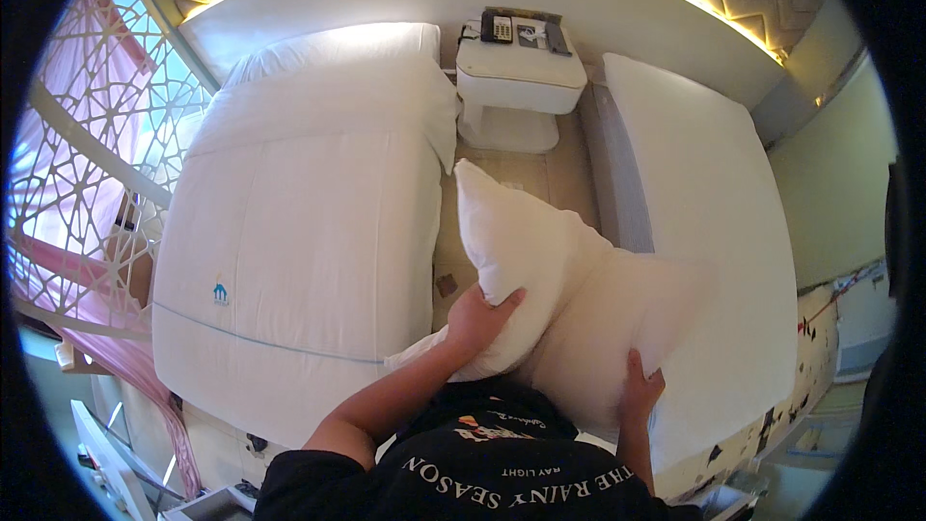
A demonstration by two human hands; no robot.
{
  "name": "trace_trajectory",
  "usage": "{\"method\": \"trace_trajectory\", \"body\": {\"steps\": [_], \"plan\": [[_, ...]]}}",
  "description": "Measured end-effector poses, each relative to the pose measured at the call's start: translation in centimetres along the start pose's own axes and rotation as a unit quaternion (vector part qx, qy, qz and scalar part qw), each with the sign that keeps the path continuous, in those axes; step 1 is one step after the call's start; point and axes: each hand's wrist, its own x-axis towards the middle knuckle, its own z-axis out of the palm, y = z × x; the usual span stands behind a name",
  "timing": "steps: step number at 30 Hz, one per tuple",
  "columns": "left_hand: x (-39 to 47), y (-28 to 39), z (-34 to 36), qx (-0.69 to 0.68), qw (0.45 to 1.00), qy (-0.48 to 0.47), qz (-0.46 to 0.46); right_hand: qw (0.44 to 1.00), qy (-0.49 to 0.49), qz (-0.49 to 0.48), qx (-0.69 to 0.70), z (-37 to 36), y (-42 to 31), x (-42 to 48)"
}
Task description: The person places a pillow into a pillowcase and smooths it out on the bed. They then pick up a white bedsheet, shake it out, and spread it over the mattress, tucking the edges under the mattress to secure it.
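Observation:
A plump white pillow is up in front of my body, between two beds. My left hand grips its near left side, with the thumb on top. On the right, my right hand pinches the edge of more white bedding, blurred by motion. Whether this is a second pillow or part of the same one, I cannot tell. Its far right end overlaps the right bed in view. Below my left wrist, a white cloth corner reaches the left bed's edge.
The left bed has a smooth white cover with a blue line. On the right, a bed has a white top and grey side. A white nightstand bearing a telephone stands between them. A lattice screen borders the left side.

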Motion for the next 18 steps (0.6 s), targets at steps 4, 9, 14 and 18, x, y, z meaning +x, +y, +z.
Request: {"method": "trace_trajectory", "body": {"steps": [4, 9, 14, 18], "plan": [[7.6, 1.0, -0.1, -0.005, 0.998, 0.065, -0.017, 0.998, -0.059, -0.03, -0.02, 6.0, -1.7, 10.4], [17.2, 4.4, -0.9, -0.055, 0.987, 0.146, -0.033, 0.99, -0.134, -0.047, -0.027, 13.5, -6.6, 23.6], [23.0, 7.1, -2.2, -0.067, 0.971, 0.221, -0.066, 0.967, -0.226, -0.109, -0.052, 20.3, -11.7, 33.0], [27.8, 6.7, -3.5, -0.076, 0.957, 0.272, -0.064, 0.955, -0.247, -0.15, -0.074, 26.7, -13.3, 37.1]]}}
